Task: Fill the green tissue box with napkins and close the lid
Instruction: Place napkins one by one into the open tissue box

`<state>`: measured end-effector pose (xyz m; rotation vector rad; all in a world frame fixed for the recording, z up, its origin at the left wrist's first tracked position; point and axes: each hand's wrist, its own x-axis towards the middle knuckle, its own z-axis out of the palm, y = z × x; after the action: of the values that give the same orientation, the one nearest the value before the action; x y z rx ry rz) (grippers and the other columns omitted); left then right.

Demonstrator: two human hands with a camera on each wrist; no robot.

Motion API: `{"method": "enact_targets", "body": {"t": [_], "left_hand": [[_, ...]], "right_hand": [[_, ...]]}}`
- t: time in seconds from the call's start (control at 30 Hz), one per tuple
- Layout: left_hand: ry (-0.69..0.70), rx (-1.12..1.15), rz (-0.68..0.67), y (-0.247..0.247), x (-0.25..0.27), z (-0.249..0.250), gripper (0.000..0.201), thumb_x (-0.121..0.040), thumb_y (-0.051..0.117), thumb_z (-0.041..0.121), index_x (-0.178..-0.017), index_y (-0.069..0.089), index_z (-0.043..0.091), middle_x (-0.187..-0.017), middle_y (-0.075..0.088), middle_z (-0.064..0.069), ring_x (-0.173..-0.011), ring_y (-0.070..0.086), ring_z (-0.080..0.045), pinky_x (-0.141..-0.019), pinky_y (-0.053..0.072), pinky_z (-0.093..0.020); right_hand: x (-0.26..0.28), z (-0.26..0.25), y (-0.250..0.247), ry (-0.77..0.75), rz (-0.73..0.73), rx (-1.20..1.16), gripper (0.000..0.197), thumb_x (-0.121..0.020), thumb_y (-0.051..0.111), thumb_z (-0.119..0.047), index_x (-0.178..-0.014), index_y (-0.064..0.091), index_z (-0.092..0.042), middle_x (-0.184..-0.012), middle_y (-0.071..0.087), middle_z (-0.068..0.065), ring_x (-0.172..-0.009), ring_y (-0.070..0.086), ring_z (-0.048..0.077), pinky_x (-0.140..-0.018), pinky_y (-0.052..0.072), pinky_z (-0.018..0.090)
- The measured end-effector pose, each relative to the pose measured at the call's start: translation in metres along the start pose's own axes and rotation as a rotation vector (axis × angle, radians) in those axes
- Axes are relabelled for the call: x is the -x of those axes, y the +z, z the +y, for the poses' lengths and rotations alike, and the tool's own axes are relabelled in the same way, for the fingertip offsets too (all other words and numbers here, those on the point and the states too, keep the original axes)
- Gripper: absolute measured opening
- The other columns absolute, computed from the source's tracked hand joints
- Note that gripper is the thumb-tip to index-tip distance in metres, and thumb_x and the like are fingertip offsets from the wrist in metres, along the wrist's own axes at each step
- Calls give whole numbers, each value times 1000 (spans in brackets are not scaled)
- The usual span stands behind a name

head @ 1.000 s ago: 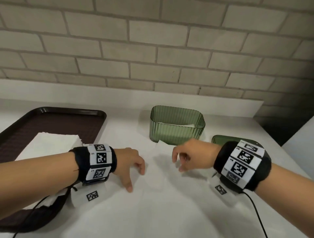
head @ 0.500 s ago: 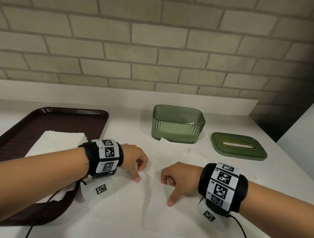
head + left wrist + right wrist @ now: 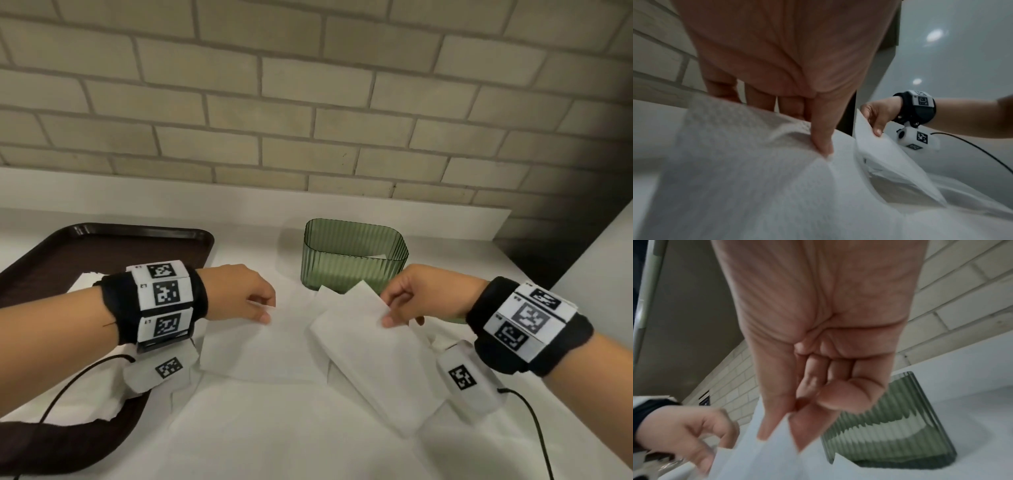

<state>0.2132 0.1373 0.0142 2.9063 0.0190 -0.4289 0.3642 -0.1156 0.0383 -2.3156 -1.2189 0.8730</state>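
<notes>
Right hand [image 3: 423,298] pinches a napkin [image 3: 363,329] flap upward to fold it. Left hand [image 3: 239,296] pins the opposite edge on the counter [image 3: 291,445], before the green tissue box [image 3: 352,260].

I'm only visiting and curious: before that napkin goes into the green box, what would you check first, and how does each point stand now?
1. Right hand has a grip on the napkin: ok, thumb and finger pinch its raised edge.
2. Left hand has the other edge: ok, its thumb pinches the sheet in the left wrist view.
3. Green tissue box open on top: ok, no lid on it.
4. Room left inside the box: ok, only a little white paper shows low inside.
5. Lid within reach: cannot tell, the right arm hides that spot.
6. More napkins on the brown tray: ok.
</notes>
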Motion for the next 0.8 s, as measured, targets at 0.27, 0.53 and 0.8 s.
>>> {"method": "enact_targets", "body": {"t": [0.27, 0.53, 0.8], "left_hand": [[-42, 63, 73, -3, 10, -9, 8, -92, 55, 31, -84, 55, 29, -67, 47, 17, -61, 44, 5, -58, 31, -6], [-53, 214, -13, -3, 18, -13, 24, -90, 59, 29, -69, 52, 37, -58, 55, 20, -55, 49, 11, -60, 35, -6], [-22, 287, -19, -4, 18, -10, 24, -91, 58, 26, -70, 52, 36, -55, 56, 31, -56, 50, 11, -59, 35, -4]], "right_hand": [[2, 21, -34, 137, 357, -202, 14, -81, 72, -18, -81, 67, -5, -68, 55, 8, -53, 44, 11, -50, 38, 16], [-30, 32, -46, 210, 749, -1222, 9, -92, 48, 7, -86, 52, 1, -78, 57, 12, -68, 58, 14, -51, 54, 16], [-85, 19, -27, 317, 716, -1036, 42, -87, 50, 13, -128, 39, 16, -123, 52, 32, -99, 63, 34, -64, 59, 24]]}}
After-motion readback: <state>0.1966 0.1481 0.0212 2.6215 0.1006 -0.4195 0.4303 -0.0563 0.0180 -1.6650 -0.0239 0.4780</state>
